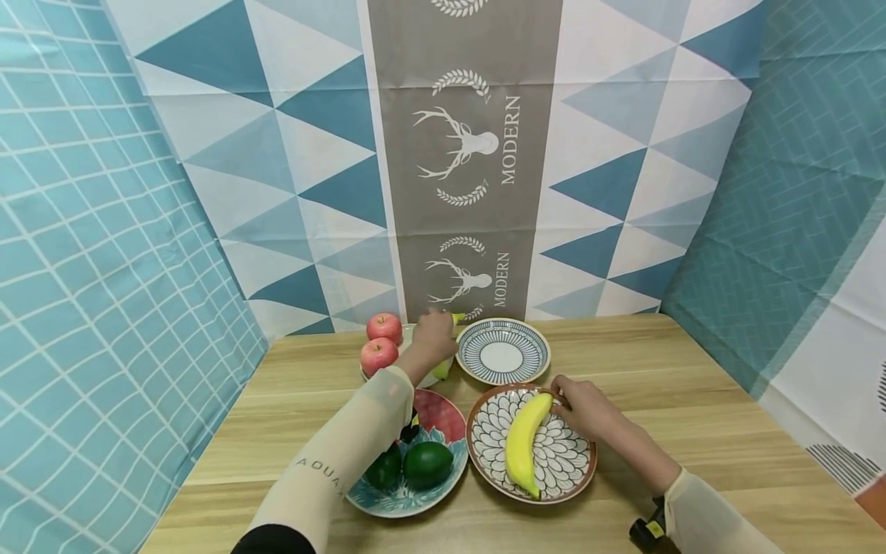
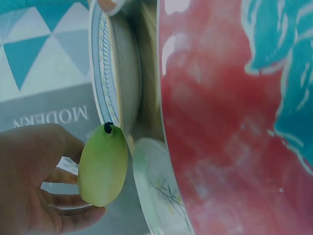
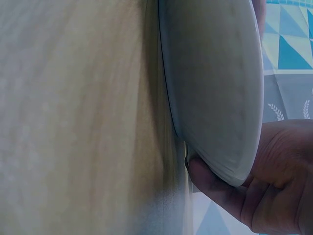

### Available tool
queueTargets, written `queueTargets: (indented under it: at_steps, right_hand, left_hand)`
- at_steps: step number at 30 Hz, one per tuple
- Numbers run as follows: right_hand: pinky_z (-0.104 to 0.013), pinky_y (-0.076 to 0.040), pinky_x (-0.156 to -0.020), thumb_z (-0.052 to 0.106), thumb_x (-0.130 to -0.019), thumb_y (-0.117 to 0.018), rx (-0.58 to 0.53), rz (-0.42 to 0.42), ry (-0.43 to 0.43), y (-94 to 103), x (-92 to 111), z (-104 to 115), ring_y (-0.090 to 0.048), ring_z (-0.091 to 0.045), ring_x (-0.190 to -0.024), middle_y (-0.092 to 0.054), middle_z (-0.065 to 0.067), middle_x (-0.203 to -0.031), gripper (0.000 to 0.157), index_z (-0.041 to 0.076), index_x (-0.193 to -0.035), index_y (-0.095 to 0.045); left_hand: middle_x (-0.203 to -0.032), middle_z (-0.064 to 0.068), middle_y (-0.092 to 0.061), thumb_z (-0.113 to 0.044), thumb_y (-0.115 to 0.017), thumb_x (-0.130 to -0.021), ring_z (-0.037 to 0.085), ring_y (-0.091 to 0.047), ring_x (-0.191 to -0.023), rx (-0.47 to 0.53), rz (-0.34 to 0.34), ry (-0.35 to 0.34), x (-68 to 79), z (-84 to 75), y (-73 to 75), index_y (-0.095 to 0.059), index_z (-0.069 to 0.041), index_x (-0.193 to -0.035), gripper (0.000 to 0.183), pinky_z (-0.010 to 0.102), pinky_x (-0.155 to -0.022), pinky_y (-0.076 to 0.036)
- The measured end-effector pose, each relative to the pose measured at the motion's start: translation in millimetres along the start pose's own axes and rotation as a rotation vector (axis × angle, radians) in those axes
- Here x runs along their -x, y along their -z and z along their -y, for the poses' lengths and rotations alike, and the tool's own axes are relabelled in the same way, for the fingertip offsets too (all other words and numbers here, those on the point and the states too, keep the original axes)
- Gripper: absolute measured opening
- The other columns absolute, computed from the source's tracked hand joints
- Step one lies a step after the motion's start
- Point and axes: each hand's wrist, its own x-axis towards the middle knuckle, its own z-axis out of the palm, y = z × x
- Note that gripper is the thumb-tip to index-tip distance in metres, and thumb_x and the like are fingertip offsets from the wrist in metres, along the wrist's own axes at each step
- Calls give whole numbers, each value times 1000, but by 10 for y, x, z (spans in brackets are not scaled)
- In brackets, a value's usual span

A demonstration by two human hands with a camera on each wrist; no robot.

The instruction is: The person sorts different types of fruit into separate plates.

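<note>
Banana (image 2: 103, 166) in our left hand (image 1: 433, 340), over the pale plate (image 2: 156, 176)

We curl those fingers round it, near two apples (image 1: 379, 356); our right hand (image 1: 588, 412) pinches the edge of the brown-rimmed plate (image 1: 569, 454), where a second banana (image 1: 524, 446) lies.

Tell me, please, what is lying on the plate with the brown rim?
One yellow banana lies on the brown-rimmed plate. The right hand grips the rim. The petal pattern directly under the banana is covered, so that part cannot be seen.
</note>
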Motion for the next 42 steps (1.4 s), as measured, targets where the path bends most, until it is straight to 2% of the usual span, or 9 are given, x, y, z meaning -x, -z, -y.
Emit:
queueTargets:
  at_steps: [7,16,19,25,27,32,34,39,42]
  right_hand:
    - [-32,-48,-60,8,-96,-77,-5,2,0,-2,3,-12,-53,-16,-70,-57,1,-78,20,7,-111,-64]
    - [-31,-49,-60,8,-96,-77,-12,0,5,-12,-6,-14,-54,-15,-70,-57,1,-78,20,8,-111,-64]
    - [-32,-49,-60,8,-96,-77,-16,1,10,-12,-3,-7,-54,-15,-71,-57,0,-78,20,8,-111,-64]
    - [-31,-50,-61,8,-96,-77,-12,1,5,-4,1,-10,-55,-15,-72,-59,1,-80,20,7,-112,-64]
    - [-31,-50,-61,8,-96,-77,-13,0,12,-6,-2,-9,-55,-15,-72,-59,1,-80,20,7,-111,-64]
    - [-30,-49,-61,8,-96,-77,-19,3,18,-17,-11,-11,-55,-15,-71,-58,1,-80,19,7,-111,-64]
    - [-31,-50,-61,8,-96,-77,-20,2,13,-14,-15,-11,-55,-15,-72,-59,1,-80,20,7,-111,-64]
    - [-31,-49,-61,8,-96,-77,-14,0,24,-8,-14,-12,-55,-16,-72,-58,0,-80,20,7,-111,-63]
    - [-32,-49,-61,8,-96,-77,-14,1,25,-9,-7,-14,-55,-16,-72,-58,0,-80,20,7,-111,-63]
  left_hand:
    - [-111,21,-62,-20,-77,-81,40,-69,-97,-1,13,-56,101,-193,85,-70,0,-110,36,46,-77,-62]
    - [-109,19,-64,-21,-78,-79,37,-70,-92,32,-35,-148,245,-346,139,-69,-4,-100,28,47,-73,-61]
    - [-109,18,-63,-20,-76,-80,36,-69,-90,55,-32,-181,308,-406,163,-67,-5,-103,30,46,-71,-60]
    - [-106,15,-58,-20,-75,-79,24,-58,-76,94,-14,-228,433,-553,189,-64,-6,-115,40,37,-60,-52]
    - [-102,12,-57,-20,-75,-79,22,-56,-75,102,-9,-247,480,-602,201,-64,-7,-114,40,35,-59,-50]
    - [-98,8,-57,-20,-77,-76,20,-57,-79,99,-15,-297,575,-700,206,-65,-8,-114,41,32,-62,-50]
    - [-102,9,-59,-22,-78,-77,21,-58,-82,92,-19,-304,610,-732,208,-66,-7,-121,48,33,-66,-52]
    - [-112,12,-59,-26,-81,-82,22,-60,-84,78,15,-310,712,-791,213,-62,-6,-136,60,34,-68,-55]
    - [-111,11,-58,-25,-80,-83,20,-58,-82,74,39,-324,774,-812,227,-61,-6,-134,57,32,-65,-54]
